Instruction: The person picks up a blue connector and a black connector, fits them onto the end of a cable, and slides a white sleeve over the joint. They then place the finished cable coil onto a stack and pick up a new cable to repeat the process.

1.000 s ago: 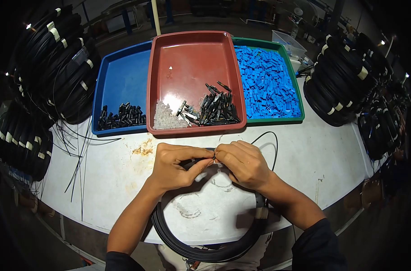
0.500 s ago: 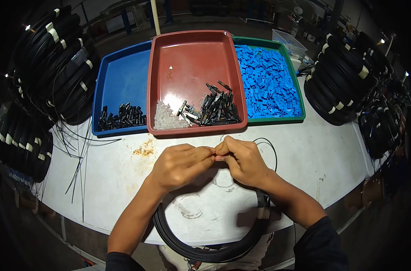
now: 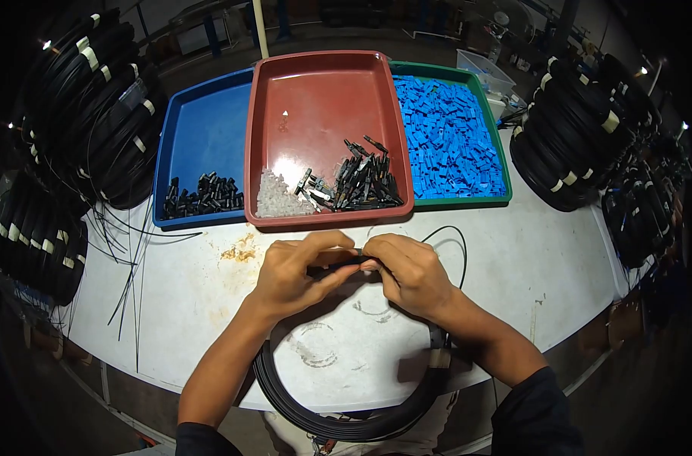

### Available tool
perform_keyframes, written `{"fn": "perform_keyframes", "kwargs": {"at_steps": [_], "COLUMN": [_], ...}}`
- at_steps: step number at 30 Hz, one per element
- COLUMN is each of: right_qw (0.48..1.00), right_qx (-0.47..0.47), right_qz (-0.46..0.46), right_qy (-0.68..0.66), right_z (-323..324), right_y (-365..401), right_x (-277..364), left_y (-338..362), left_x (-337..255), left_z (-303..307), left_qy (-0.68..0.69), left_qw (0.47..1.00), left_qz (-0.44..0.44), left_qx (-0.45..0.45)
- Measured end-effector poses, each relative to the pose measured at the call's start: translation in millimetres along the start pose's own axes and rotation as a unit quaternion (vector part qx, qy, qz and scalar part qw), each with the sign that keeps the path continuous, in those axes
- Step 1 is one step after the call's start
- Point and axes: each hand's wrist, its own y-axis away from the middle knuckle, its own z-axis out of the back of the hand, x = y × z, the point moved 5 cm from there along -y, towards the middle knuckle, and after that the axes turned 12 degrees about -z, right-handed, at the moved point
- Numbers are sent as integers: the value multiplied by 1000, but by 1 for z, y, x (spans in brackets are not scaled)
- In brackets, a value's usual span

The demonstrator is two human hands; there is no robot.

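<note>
My left hand (image 3: 293,273) is closed on a small dark part (image 3: 337,262) in front of the red tray. My right hand (image 3: 408,266) meets it from the right, fingertips pinched at the other end of the same part, which the fingers partly hide. A thin black cable (image 3: 465,254) loops out behind my right hand. Below both forearms lies a thick coil of black cable (image 3: 308,418), with a pale tape band (image 3: 439,359) on its right side.
A blue tray (image 3: 209,137) holds black pieces, a red tray (image 3: 323,91) clear and black pieces, a green tray (image 3: 506,171) blue pieces. Taped cable coils stand at left (image 3: 118,99) and right (image 3: 566,137). Loose cable ends (image 3: 139,304) hang over the table's left side.
The fingers of my left hand have lifted and spread from the thumb, so the dark part now shows between them. My right fingers have shifted slightly over its end.
</note>
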Motion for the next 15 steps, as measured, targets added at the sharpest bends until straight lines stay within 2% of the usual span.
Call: {"fn": "perform_keyframes", "kwargs": {"at_steps": [2, 9, 11, 15], "right_qw": [998, 997, 991, 991], "right_qx": [36, 21, 53, 36], "right_qz": [-48, -63, -106, -97], "right_qy": [-12, -24, -62, -81], "right_z": [-2, -2, -4, -3], "right_y": [-1, -1, -3, -1], "right_x": [-5, -6, -10, -8], "left_y": [3, 6, 1, 3], "left_x": [1, 3, -9, -3], "left_z": [-1, 0, 0, 2], "left_qy": [-1, 9, -80, -46], "left_qw": [998, 998, 985, 996], "left_qz": [-67, -52, -143, -82], "left_qx": [-11, -27, 48, 12]}}
